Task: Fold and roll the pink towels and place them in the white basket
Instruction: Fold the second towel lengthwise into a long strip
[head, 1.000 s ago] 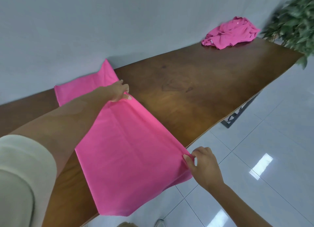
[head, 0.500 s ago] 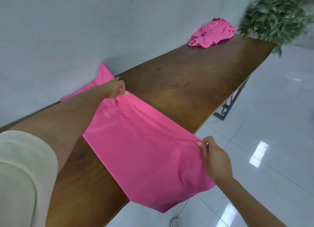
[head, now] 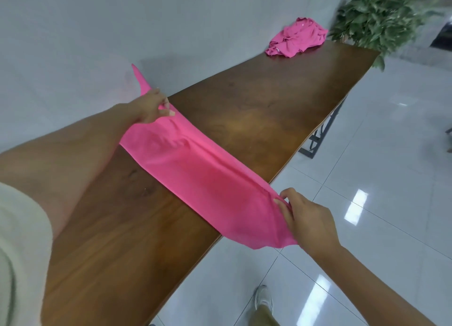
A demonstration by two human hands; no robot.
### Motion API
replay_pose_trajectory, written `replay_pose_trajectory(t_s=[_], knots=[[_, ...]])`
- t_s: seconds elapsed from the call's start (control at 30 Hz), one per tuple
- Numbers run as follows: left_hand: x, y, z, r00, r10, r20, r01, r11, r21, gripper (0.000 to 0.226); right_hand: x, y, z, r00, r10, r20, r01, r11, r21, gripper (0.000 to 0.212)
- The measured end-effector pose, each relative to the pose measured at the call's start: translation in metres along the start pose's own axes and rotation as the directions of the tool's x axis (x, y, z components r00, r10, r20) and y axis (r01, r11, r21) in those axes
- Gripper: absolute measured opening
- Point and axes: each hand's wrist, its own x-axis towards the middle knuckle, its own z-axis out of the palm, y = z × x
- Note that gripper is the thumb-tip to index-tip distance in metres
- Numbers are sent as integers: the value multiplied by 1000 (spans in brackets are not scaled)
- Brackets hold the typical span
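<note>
Scene: a person's two bare hands stretch a pink towel (head: 203, 179) across a long wooden table (head: 256, 110) set against a grey wall.
Left hand (head: 151, 108): fingers pinched shut on the far end, near the wall.
Right hand (head: 310, 218): fingers clamped on the near end, past the table's front edge.
Why held so: pulled from both ends, the cloth is taut, probably to straighten a lengthwise fold.
Second towel (head: 297, 38): crumpled at the table's far end, beside a green plant (head: 381, 12).
White basket: not visible.
</note>
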Motion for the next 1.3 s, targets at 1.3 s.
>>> replay_pose_trajectory(t_s=[1.3], knots=[[-103, 64, 157, 892, -357, 275, 385, 922, -51, 96, 40, 28, 23, 862, -159, 481, 18, 959, 284, 49]])
